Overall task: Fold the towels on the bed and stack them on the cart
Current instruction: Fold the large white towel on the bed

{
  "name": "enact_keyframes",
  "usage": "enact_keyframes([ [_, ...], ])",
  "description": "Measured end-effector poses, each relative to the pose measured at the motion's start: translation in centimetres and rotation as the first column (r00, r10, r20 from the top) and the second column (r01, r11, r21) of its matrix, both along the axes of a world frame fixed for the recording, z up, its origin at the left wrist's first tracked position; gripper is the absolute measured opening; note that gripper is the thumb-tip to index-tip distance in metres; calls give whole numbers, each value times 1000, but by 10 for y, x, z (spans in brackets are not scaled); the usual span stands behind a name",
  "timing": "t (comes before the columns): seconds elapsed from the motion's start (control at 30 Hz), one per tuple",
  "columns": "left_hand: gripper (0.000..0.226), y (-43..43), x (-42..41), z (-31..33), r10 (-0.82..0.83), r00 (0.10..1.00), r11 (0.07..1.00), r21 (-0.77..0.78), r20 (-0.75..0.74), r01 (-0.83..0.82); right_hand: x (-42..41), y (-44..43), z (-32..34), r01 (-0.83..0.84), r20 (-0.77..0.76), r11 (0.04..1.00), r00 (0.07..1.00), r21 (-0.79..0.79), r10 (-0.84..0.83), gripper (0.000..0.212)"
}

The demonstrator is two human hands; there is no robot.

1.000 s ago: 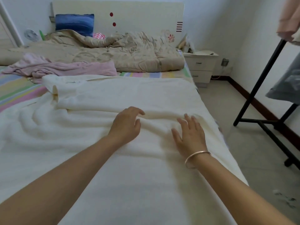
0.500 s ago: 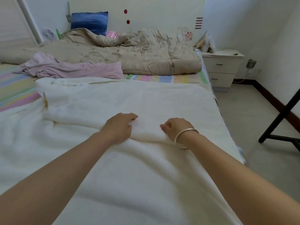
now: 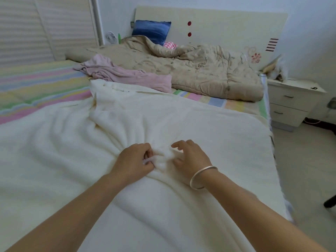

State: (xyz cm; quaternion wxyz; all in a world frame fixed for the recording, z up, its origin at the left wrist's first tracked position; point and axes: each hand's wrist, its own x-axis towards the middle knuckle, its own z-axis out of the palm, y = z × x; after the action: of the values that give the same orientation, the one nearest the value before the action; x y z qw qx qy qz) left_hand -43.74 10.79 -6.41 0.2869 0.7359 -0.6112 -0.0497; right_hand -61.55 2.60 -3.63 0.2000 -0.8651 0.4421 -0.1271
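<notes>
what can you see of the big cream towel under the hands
The cream towel is large, fluffy, terry-looking, spread over the striped bed, its far part folded over. Creases radiate from a bunch at its middle, which the left hand pinches. The right hand arches beside that bunch; its grip is unclear.

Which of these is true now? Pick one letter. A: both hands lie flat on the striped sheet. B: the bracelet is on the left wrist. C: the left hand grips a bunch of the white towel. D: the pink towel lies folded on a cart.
C: the left hand has its fingers curled round a gathered bunch of the white towel, and creases fan out from there.
</notes>
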Motion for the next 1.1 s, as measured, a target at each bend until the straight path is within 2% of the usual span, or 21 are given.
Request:
enact_keyframes([
  [0.13,15,24,-4,-1,-32,999,999,-16,-21,31,28,3,11,58,43,955,996,290,-73,41],
  [0.2,19,34,-2,1,-82,996,997,4,-20,82,43,0,18,91,112,859,979,504,-169,46],
  [0.27,19,43,0,3,-133,991,991,24,-29,133,56,-11,25,105,198,710,923,697,-330,49],
  [0.3,18,48,1,3,-152,988,988,37,-41,153,61,-17,27,104,218,655,895,748,-390,47],
  [0.37,14,56,0,2,-168,980,984,48,-104,174,68,-24,31,116,190,619,894,776,-406,37],
  [0.47,16,61,6,3,-110,934,989,55,-340,136,83,-32,24,162,136,684,923,711,-360,46],
  [0.57,23,53,16,8,-20,858,991,104,-513,86,100,-36,20,86,287,742,888,665,-360,41],
  [0.63,24,41,22,13,87,814,995,97,-574,-38,102,-43,18,73,348,781,866,620,-358,39],
  [0.7,27,23,28,16,202,804,978,72,-559,-195,93,-56,22,140,273,905,925,402,-264,29],
  [0.77,32,2,32,19,237,831,965,25,-503,-260,79,-74,28,220,151,968,960,124,-237,22],
  [0.83,42,-31,26,18,184,863,979,8,-471,-204,56,-103,37,308,143,951,942,-16,-303,21],
  [0.93,66,-81,4,19,61,901,998,19,-430,-59,15,-149,47,482,165,868,872,-121,-462,20],
  [1.0,64,-124,-18,16,-34,947,996,69,-320,59,-22,-189,51,594,174,793,802,-134,-572,20],
  [1.1,64,-183,-48,10,-111,971,979,147,-210,144,-85,-249,56,725,213,678,687,-122,-695,21],
])
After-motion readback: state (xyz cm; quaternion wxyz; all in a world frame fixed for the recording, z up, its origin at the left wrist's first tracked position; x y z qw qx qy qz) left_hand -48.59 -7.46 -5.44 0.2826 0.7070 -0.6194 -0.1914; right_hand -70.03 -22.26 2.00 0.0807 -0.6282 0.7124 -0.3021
